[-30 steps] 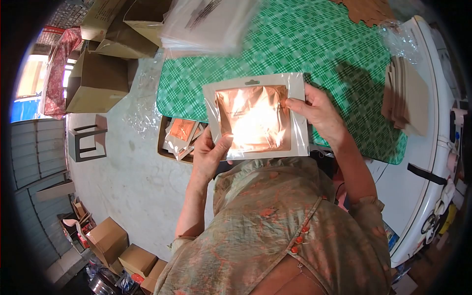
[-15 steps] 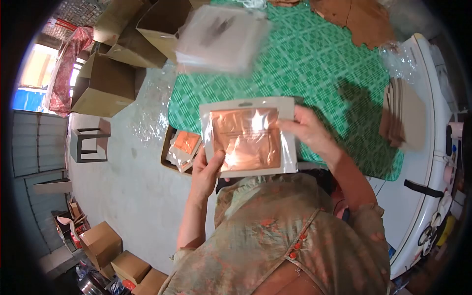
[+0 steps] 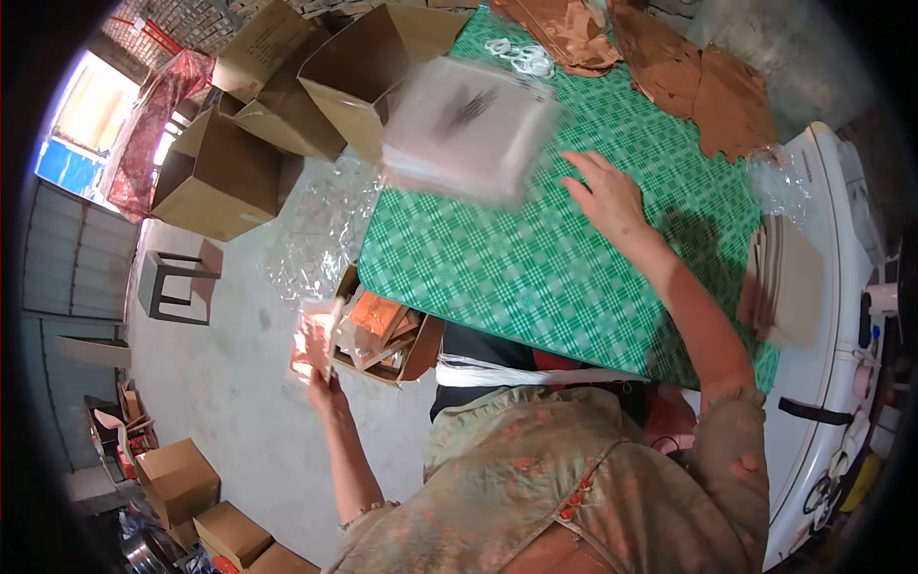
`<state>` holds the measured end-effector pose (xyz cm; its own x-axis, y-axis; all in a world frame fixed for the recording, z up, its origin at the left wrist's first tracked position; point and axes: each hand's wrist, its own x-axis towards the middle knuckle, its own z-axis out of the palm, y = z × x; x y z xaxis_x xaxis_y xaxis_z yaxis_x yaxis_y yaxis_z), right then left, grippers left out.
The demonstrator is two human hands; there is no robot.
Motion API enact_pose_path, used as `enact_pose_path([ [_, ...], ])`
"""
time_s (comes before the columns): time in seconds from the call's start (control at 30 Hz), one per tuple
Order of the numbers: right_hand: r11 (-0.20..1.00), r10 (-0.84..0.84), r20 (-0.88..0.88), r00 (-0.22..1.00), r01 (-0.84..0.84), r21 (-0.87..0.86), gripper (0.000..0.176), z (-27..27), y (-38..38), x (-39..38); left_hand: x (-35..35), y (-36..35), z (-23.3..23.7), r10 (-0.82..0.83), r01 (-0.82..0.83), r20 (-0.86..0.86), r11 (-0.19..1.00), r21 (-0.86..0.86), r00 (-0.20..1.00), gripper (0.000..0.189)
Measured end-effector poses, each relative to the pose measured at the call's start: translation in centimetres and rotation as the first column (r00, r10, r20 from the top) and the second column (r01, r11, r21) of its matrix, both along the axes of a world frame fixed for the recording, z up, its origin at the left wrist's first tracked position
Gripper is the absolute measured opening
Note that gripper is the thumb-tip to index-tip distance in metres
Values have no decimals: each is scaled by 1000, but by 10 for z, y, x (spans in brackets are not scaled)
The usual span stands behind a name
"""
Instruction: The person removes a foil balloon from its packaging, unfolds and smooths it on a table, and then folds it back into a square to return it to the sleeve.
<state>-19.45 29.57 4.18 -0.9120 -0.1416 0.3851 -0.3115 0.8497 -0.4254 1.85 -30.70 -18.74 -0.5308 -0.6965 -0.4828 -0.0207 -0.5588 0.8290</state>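
Note:
My left hand (image 3: 327, 390) is out to the left, below the table's edge. Its fingers grip the lower end of a clear plastic package (image 3: 314, 337) with a shiny copper-coloured sheet inside, now tilted and seen at an angle. Beside it is an open cardboard box (image 3: 424, 356) holding similar packages, among them an orange one (image 3: 374, 314). Over the green checked tablecloth (image 3: 478, 253), my right hand (image 3: 612, 196) reaches forward with fingers apart and nothing in them. Just left of those fingertips lies a stack of clear plastic bags (image 3: 459, 129), somewhat blurred.
Brown leather-like pieces (image 3: 717, 96) and white cord (image 3: 521, 57) lie at the table's far side. Grey card sheets (image 3: 789, 277) are stacked at the right. Large open cartons (image 3: 225, 177), loose clear plastic (image 3: 320, 234) and a stool (image 3: 180, 285) stand or lie on the left.
The package went from in front of my chest to the far left in my left hand. My right hand let go of it and moved forward toward the bags. The view has shifted.

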Motion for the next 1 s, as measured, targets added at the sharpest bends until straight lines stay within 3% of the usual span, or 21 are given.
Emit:
enact_pose_path([
  [0.07, 994, -24, 10, 1000, 23, 105, 35, 1, 5, -14, 15, 5, -30, -12, 11, 86, 1000, 13, 996, 15],
  [0.13, 977, -77, -7, 997, 77, 200, 37, -9, 28, -39, 26, 8, -55, -90, 85, 231, 996, 32, 969, 31],
  [0.27, 870, -327, 4, 945, 299, 393, 37, 5, 87, -88, 14, 21, -52, -223, 233, 218, 972, -18, 950, 34],
  [0.33, 839, -374, -14, 927, 345, 421, 35, 17, 111, -105, 7, 12, -55, -291, 298, 165, 954, -18, 942, 38],
  [0.43, 793, -460, 8, 888, 407, 454, 34, 33, 136, -126, -6, 7, -65, -195, 167, 441, 981, 102, 876, 53],
  [0.47, 776, -492, 22, 870, 427, 465, 34, 36, 144, -132, -6, 13, -62, -212, 189, 445, 977, 97, 870, 69],
  [0.53, 765, -478, -93, 873, 466, 444, 32, 24, 168, -145, -4, 11, -74, -162, 166, 619, 985, 52, 768, 76],
  [0.67, 764, -365, -337, 868, 486, 424, 31, 3, 209, -165, -20, 0, -75, -199, 300, 597, 951, -74, 777, 70],
  [0.77, 779, -441, 32, 897, 365, 509, 25, 7, 220, -178, -67, -9, -37, -273, 404, 482, 895, -189, 832, 54],
  [0.8, 769, -411, -30, 911, 364, 525, 20, 3, 223, -180, -89, -18, -25, -317, 439, 462, 879, -185, 828, 48],
  [0.87, 745, -343, -149, 927, 365, 558, 10, -12, 228, -180, -137, -15, 7, -286, 438, 384, 802, -406, 878, 41],
  [1.0, 781, -319, -253, 913, 405, 476, 12, -4, 213, -165, -242, 30, 99, -453, 419, 136, 616, -667, 881, 39],
])
